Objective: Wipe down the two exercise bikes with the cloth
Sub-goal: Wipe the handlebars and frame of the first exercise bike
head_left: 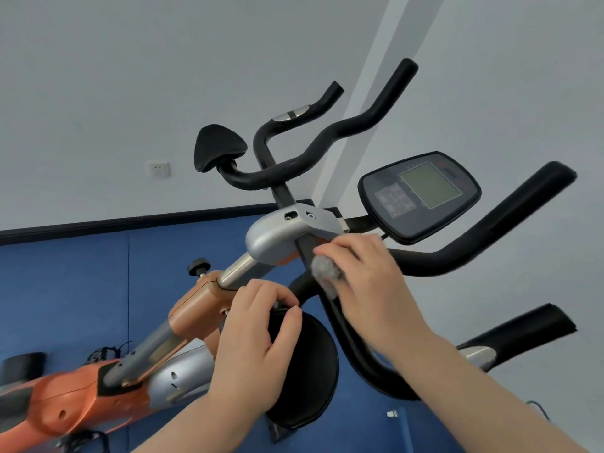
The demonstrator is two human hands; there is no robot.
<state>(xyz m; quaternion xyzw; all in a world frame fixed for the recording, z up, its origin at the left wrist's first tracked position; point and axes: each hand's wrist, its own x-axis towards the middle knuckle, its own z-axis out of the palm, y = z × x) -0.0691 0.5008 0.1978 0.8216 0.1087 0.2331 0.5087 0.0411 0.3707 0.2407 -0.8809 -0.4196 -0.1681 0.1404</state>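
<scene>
An orange and silver exercise bike fills the view, tilted, with black handlebars and a dark console. My right hand is shut on a small grey cloth, pressed against the black bar just below the silver handlebar bracket. My left hand grips the rim of a round black pad under the chrome stem. Behind the bracket a second set of black handlebars and another black pad show; I cannot tell whether they belong to the other bike.
Blue padded flooring runs under the bike, and grey-white walls with a socket stand behind. A black adjustment knob sticks out of the orange post clamp. Cables hang near the frame at the lower left.
</scene>
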